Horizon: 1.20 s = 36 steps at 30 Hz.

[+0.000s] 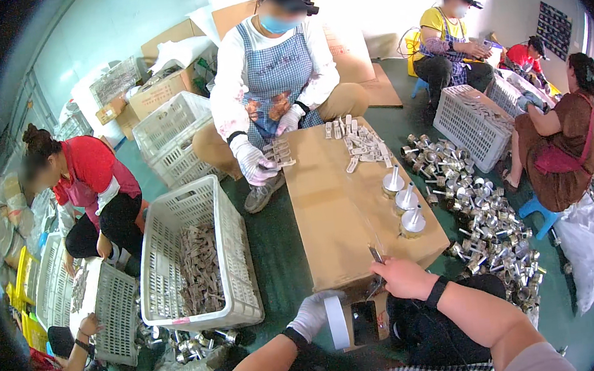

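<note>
My left hand (313,316), in a white glove, is closed at the edge of a smooth white band-shaped piece (336,322) whose kind I cannot make out. My bare right hand (405,278) is closed around a slim dark metal hand tool (375,254). The tool shows above and below the fist at the near edge of the cardboard box (333,232). On the box's right side stand three silver metal cups with upright stems (412,225). Small flat metal clip-like parts (367,144) lie at its far end. A dark rectangular thing (365,323) sits between my hands.
Across the box a co-worker's gloved hand (254,159) is beside more flat parts. A white crate (249,288) of such parts stands left. Many metal cups (487,222) lie on the floor right, near a white bag (586,259). Other people sit around crates.
</note>
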Tool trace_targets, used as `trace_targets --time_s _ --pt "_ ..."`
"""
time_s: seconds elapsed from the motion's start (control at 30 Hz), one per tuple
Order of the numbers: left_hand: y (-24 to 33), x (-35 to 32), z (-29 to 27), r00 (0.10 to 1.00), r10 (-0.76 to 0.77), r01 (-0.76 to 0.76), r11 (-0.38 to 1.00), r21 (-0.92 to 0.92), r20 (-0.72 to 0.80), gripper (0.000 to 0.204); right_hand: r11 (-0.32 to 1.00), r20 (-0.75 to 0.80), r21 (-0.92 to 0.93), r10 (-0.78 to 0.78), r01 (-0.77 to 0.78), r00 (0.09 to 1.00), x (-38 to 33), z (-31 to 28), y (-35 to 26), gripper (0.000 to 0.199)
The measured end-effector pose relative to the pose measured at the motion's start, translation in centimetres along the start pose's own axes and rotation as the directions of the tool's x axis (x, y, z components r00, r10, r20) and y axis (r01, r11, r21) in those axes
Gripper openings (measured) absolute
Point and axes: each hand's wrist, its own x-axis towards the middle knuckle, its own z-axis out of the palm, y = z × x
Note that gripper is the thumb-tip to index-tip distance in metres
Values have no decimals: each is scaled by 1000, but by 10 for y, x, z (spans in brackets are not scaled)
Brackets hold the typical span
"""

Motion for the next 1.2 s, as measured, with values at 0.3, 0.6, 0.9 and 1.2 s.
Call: trace_targets --time_s 0.3,0.6,0.9,1.2 --pt "2 4 -3 998 -57 54 990 -132 -18 26 1000 -22 -12 -23 22 999 0 3 3 29" --pt "-16 11 -22 999 51 -49 897 439 8 29 1000 -35 -19 2 -2 999 1 4 3 28" --pt "-21 17 -28 987 78 -127 908 398 138 32 999 2 -30 25 -25 1000 -1 -3 -3 29" --pt "3 11 -2 985 -155 119 930 -348 -76 28 1000 14 -10 19 -19 1000 0 2 2 30"
